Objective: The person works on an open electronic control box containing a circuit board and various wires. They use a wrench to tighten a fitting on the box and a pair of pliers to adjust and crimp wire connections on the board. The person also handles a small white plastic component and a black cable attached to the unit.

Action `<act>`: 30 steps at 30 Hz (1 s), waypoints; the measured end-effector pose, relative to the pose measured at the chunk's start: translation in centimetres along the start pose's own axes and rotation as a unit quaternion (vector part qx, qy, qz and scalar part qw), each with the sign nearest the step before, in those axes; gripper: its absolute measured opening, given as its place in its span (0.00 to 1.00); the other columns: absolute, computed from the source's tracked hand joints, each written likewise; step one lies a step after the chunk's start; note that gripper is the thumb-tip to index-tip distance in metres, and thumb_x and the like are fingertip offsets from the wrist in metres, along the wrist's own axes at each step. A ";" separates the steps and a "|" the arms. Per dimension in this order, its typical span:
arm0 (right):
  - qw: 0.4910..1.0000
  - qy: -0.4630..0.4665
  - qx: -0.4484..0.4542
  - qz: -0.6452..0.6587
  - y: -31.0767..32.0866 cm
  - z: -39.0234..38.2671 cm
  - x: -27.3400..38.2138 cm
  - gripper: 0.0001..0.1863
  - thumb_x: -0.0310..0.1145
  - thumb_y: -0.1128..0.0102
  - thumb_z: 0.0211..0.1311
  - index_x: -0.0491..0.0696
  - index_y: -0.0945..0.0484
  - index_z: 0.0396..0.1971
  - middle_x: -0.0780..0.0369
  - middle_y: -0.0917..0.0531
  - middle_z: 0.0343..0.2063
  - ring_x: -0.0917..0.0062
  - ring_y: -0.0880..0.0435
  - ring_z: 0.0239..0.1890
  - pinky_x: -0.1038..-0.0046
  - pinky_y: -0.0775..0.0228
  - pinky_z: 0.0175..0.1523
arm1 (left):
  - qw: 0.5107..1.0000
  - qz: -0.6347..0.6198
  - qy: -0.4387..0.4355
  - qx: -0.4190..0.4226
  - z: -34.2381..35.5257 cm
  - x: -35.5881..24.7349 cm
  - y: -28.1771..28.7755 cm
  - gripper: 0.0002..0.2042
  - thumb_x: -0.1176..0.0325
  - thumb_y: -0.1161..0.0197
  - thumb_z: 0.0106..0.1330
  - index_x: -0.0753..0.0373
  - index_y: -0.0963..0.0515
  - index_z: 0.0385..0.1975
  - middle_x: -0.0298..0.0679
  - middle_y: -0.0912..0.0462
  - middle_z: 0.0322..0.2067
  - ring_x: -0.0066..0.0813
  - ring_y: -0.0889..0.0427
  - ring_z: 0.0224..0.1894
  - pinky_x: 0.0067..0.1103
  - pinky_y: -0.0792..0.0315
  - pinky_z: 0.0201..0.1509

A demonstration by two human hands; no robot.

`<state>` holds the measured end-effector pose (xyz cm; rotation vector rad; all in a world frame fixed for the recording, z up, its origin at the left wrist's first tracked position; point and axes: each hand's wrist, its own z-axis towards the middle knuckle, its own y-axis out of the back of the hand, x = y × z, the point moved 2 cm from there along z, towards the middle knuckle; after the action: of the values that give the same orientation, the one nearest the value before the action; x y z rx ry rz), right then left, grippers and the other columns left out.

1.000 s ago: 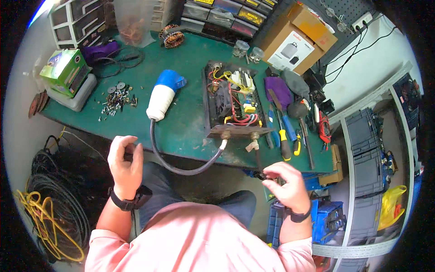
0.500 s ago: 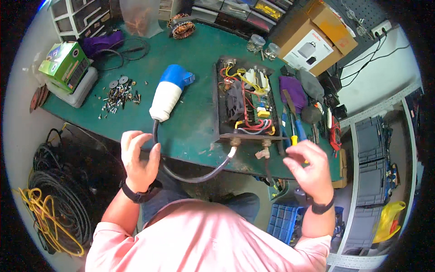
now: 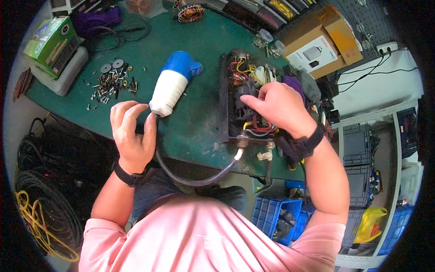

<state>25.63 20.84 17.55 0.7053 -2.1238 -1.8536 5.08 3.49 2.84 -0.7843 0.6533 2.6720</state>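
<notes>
A large plug connector [image 3: 171,88] with a blue head and white body lies on the bench, joined by a thick black cable [image 3: 199,182] to an opened metal enclosure [image 3: 224,102]. My left hand [image 3: 132,133] is beside the connector's white lower end, thumb and fingers apart; whether its fingertips touch is unclear. Above the enclosure, my right hand [image 3: 282,109] has its thumb stretched out and its other fingers curled, with nothing visible in it. It hides part of the red and yellow wires [image 3: 242,68] and the circuit parts inside.
Loose screws and washers [image 3: 115,81] lie left of the connector. A green box [image 3: 53,47] sits on a grey case at the left. Behind the enclosure are small jars [image 3: 263,38] and a cardboard box [image 3: 312,50]. Coiled cables [image 3: 45,204] are on the floor at left.
My right hand has moved up and left from the bench's front edge to over the enclosure. My left hand has risen toward the connector's lower end. The whole view has shifted slightly.
</notes>
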 end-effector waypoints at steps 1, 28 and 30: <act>1.000 -0.005 0.009 0.006 0.2 0.1 0.4 0.28 0.59 0.38 0.56 0.44 0.15 0.25 0.49 0.15 0.27 0.52 0.14 0.33 0.57 0.21 0.41 | 1.000 -0.001 -0.001 0.001 0.0 0.1 0.0 0.10 0.77 0.33 0.54 0.68 0.22 0.36 0.48 0.22 0.35 0.47 0.25 0.39 0.34 0.32 0.46; 0.998 -0.010 0.045 0.032 -0.7 0.9 0.3 0.22 0.49 0.40 0.53 0.40 0.17 0.22 0.46 0.18 0.23 0.49 0.16 0.30 0.55 0.24 0.39 | 1.000 -0.004 -0.005 -0.009 0.2 0.4 -0.1 0.12 0.79 0.31 0.48 0.66 0.22 0.34 0.45 0.22 0.35 0.45 0.25 0.39 0.34 0.31 0.46; 0.999 0.010 0.037 0.027 -0.7 0.8 0.3 0.23 0.49 0.40 0.54 0.40 0.18 0.22 0.46 0.18 0.23 0.49 0.16 0.30 0.55 0.24 0.39 | 1.000 -0.003 -0.008 -0.011 0.2 0.5 -0.1 0.12 0.79 0.32 0.48 0.66 0.22 0.34 0.45 0.22 0.35 0.45 0.25 0.39 0.34 0.31 0.46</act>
<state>25.09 21.35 16.70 0.6736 -2.1867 -1.7409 4.58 3.76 2.69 -0.7676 0.6172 2.6826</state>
